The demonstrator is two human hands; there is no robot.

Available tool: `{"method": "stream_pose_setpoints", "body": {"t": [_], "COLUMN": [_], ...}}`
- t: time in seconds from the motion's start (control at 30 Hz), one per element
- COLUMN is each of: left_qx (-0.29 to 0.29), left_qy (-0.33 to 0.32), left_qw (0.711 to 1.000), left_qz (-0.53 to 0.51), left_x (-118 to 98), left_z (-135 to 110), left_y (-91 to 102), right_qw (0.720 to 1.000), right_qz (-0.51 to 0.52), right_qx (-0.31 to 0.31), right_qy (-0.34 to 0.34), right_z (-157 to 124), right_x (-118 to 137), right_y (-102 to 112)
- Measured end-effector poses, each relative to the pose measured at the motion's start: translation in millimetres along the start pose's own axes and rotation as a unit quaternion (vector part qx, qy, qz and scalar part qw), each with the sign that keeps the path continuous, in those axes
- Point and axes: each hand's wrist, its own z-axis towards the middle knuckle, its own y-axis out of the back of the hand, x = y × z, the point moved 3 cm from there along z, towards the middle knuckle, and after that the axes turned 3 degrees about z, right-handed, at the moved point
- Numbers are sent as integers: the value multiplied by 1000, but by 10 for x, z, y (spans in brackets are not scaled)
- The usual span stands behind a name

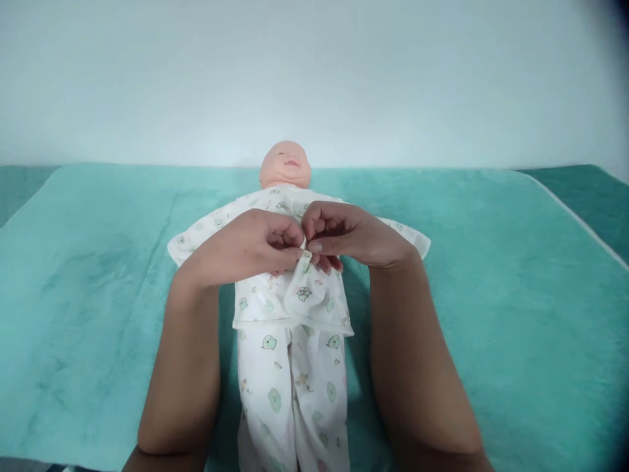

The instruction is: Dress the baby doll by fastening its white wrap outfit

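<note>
A baby doll (285, 165) lies on its back, its head at the far side. It wears a white shirt (260, 301) with small printed animals and matching trousers (268, 393). Over the middle of the chest, my left hand (255, 246) and my right hand (346, 236) meet at the shirt's front opening. Thumb and fingers of each hand pinch the front edge, which is lifted a little. Any fastener between the fingertips is too small to make out. Both sleeves spread out sideways, partly behind my wrists.
Under the doll lies a turquoise towel (491, 314) with a pale hem at the right. Darker green cloth (580, 190) shows beyond that hem. A plain pale wall (314, 78) rises behind the far edge.
</note>
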Motion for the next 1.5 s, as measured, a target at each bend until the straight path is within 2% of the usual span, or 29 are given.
{"method": "stream_pose_setpoints", "body": {"t": [0.27, 0.47, 0.87, 1.03, 1.23, 1.5], "left_qx": [-3, -9, -41, -27, 4, 34], "left_qy": [-2, -1, -8, -26, -32, -55], "left_qw": [998, 994, 978, 978, 978, 982], "left_qz": [-55, -110, -206, -207, -208, -179], "left_x": [59, 55, 62, 89, 99, 47], "left_z": [65, 97, 121, 126, 123, 58], "left_y": [-34, -43, -51, -42, -48, -16], "right_qw": [999, 1000, 999, 999, 999, 997], "right_qz": [-12, -6, -21, -18, -22, 41], "right_qx": [8, 19, 3, 12, -10, 55], "right_qy": [-32, -22, -36, -35, -36, 31], "right_z": [-20, -8, -2, 8, 17, -8], "right_x": [-4, -2, 26, 25, 17, -49], "right_y": [7, 9, -11, -8, -2, 50]}}
